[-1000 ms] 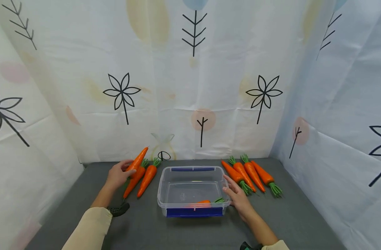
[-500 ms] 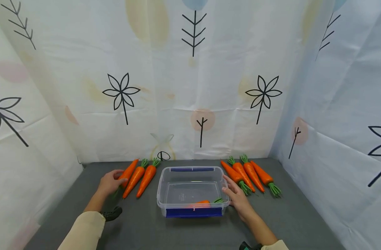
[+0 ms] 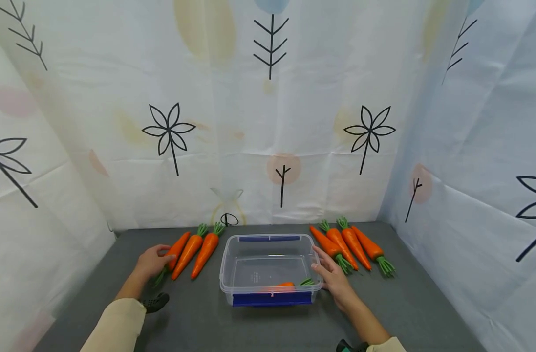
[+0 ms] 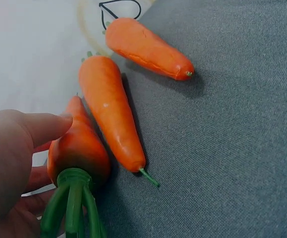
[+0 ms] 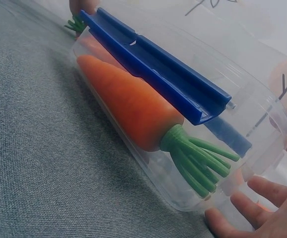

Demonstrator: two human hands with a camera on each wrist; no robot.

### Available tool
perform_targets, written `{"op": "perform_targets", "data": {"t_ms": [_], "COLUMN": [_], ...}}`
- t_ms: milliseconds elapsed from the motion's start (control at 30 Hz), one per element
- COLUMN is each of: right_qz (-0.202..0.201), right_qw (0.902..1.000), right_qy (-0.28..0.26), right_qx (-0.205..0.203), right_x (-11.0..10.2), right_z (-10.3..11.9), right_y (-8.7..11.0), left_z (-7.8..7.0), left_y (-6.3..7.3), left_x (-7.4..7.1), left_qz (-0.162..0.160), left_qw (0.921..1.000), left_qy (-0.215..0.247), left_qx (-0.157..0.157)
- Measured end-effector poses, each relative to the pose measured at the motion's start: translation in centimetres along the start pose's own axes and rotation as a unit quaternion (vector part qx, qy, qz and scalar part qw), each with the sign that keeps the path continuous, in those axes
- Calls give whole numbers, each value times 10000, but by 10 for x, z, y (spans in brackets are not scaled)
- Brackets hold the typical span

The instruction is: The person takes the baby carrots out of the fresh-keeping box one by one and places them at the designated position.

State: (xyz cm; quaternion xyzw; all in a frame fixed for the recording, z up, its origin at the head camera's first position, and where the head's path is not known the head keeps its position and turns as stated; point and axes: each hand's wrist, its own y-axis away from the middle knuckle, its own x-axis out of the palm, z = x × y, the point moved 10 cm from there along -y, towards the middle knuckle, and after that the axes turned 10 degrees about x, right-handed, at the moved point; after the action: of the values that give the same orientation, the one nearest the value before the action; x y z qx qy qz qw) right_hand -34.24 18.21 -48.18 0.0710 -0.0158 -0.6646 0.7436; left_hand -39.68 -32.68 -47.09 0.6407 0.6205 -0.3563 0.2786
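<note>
In the head view, my left hand (image 3: pixel 151 262) is at the left of the table with an orange carrot (image 3: pixel 177 249) lying tip away. The left wrist view shows the thumb on top of this carrot (image 4: pixel 79 151) and fingers round its far side, green stalks toward the wrist. Two more carrots (image 3: pixel 190 249) (image 3: pixel 206 255) lie beside it. A clear plastic box (image 3: pixel 225 271) with blue clips stands in the middle. My right hand (image 3: pixel 335 278) holds its right end, fingers along the outside and one digit over the rim. One carrot (image 5: pixel 128 104) lies inside along the near wall.
Several carrots (image 3: pixel 351 242) lie in a group right of the box, behind the right hand. The grey tabletop (image 3: pixel 197 318) is walled by a patterned white cloth (image 3: pixel 232 137) at the back and sides.
My left hand has moved left and down with its carrot, from above the other two carrots to the table beside them. The right hand and box have stayed put.
</note>
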Motion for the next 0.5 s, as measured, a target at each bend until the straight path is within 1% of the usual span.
{"op": "perform_targets", "data": {"t_ms": [267,500], "right_qz": [-47,-48], "right_qw": [10000,10000], "right_qy": [-86,-74], "right_qx": [-4,9], "right_x": [0,0], "right_z": [0,0], "right_y": [1,1], "left_z": [3,3], "left_y": [-1,-1], "left_x": [3,4], "left_qz": [145,149], "left_qw": [9999,9998], "left_qy": [-25,48], "left_qx": [-60,-132]}}
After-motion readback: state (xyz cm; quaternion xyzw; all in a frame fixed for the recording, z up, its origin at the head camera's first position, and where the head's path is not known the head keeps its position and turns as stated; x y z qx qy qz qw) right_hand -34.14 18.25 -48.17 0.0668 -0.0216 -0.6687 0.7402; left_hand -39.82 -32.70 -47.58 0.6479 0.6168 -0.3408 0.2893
